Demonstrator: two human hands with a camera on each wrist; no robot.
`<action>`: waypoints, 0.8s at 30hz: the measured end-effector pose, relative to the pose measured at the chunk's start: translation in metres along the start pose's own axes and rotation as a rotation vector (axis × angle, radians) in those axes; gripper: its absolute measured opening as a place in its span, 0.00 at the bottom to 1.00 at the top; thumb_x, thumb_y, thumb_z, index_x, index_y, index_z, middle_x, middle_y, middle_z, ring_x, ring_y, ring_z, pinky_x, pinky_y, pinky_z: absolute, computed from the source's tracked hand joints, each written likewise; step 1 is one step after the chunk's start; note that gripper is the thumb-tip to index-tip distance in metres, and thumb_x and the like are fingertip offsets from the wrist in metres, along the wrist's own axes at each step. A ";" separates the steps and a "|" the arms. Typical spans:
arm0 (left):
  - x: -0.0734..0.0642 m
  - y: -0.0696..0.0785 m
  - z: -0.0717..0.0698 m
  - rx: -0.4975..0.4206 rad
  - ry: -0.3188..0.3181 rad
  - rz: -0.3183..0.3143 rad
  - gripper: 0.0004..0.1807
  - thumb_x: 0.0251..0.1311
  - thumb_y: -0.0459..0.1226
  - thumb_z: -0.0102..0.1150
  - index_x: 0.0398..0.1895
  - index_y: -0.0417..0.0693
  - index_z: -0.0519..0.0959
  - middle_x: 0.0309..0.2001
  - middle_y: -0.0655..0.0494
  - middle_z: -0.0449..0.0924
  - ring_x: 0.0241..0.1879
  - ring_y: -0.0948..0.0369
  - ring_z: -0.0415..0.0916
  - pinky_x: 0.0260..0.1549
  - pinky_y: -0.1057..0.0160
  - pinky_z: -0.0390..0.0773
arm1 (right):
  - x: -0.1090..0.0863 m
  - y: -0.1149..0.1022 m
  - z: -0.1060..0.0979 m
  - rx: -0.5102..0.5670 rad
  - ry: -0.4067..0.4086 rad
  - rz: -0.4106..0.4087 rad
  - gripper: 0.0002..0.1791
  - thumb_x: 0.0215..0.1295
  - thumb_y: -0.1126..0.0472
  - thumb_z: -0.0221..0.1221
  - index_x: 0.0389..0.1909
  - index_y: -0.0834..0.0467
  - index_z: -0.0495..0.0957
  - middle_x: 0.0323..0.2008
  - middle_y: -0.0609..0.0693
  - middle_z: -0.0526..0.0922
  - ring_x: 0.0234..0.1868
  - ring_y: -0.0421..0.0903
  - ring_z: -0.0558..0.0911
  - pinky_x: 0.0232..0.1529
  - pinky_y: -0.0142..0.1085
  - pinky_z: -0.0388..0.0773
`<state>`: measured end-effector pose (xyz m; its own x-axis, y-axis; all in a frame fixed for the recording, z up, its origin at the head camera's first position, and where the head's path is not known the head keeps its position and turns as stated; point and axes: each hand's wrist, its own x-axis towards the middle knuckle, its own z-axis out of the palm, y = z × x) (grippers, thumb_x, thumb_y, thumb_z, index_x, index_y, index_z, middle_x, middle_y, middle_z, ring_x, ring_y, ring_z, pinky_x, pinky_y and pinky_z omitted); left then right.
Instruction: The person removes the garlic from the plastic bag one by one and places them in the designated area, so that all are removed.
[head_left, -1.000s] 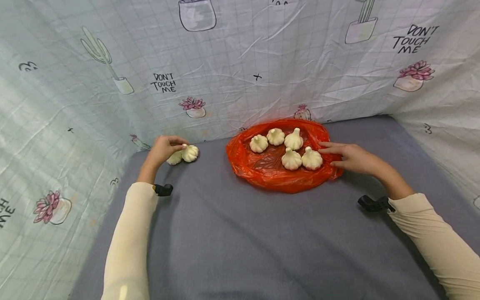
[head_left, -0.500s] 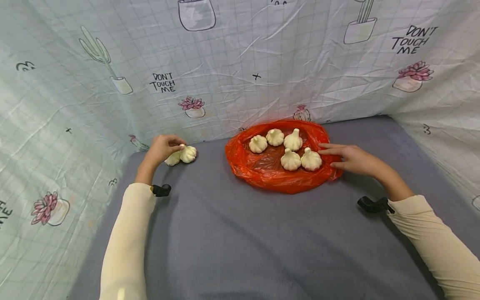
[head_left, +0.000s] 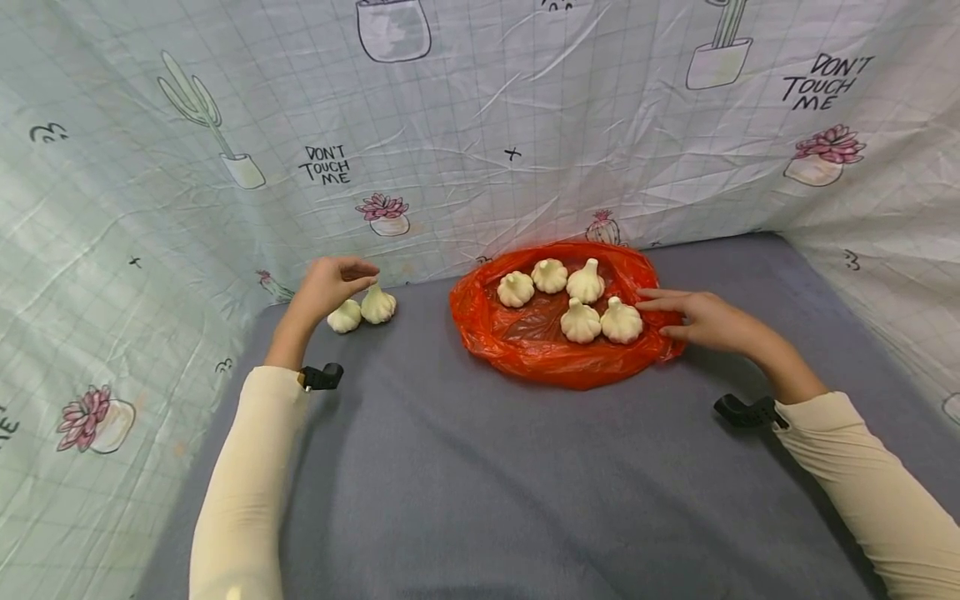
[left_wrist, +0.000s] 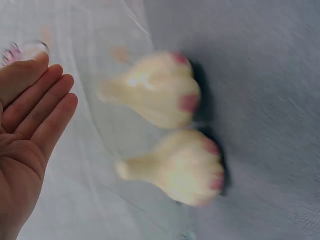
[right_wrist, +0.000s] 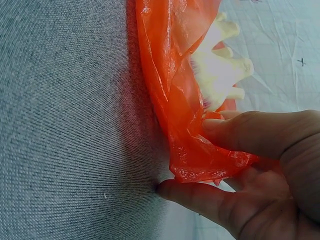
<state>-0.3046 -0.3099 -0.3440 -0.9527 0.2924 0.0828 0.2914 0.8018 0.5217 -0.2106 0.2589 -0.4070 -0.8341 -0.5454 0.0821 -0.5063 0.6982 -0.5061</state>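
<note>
standing upright on the grey bench (head_left: 465, 483), two garlic bulbs (head_left: 378, 307) are overhung by the left hand (head_left: 326, 289), its grip empty, fingers extended; the red plastic bag (head_left: 551, 365), with five more bulbs (head_left: 581, 322) inside, is pinched at the edge by the right hand (head_left: 707, 321).

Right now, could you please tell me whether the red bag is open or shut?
Open: the red bag lies with its mouth spread wide, five garlic bulbs visible inside, and the right hand holding its edge.
</note>
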 end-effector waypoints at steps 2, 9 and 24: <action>0.001 0.012 -0.001 0.005 0.001 0.024 0.14 0.72 0.40 0.61 0.55 0.45 0.85 0.53 0.45 0.85 0.52 0.49 0.83 0.52 0.46 0.79 | 0.000 0.000 0.000 0.002 0.001 0.001 0.26 0.66 0.70 0.65 0.65 0.64 0.77 0.70 0.65 0.69 0.69 0.67 0.69 0.63 0.62 0.68; 0.005 0.054 0.005 -0.019 -0.032 0.142 0.13 0.70 0.40 0.64 0.53 0.47 0.86 0.51 0.50 0.87 0.49 0.53 0.85 0.51 0.50 0.81 | 0.001 0.000 0.000 0.019 0.008 0.004 0.26 0.66 0.70 0.65 0.65 0.64 0.77 0.71 0.64 0.69 0.69 0.67 0.69 0.63 0.61 0.67; 0.028 0.124 0.038 0.012 -0.149 0.449 0.10 0.68 0.35 0.65 0.49 0.44 0.88 0.46 0.51 0.89 0.43 0.59 0.86 0.44 0.57 0.84 | -0.003 0.005 0.000 0.056 0.031 0.004 0.25 0.65 0.67 0.66 0.64 0.62 0.78 0.70 0.62 0.71 0.69 0.65 0.69 0.62 0.53 0.69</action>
<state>-0.2916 -0.1820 -0.3094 -0.7099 0.6823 0.1745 0.6733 0.5849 0.4522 -0.2110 0.2637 -0.4094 -0.8428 -0.5276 0.1066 -0.4910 0.6726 -0.5537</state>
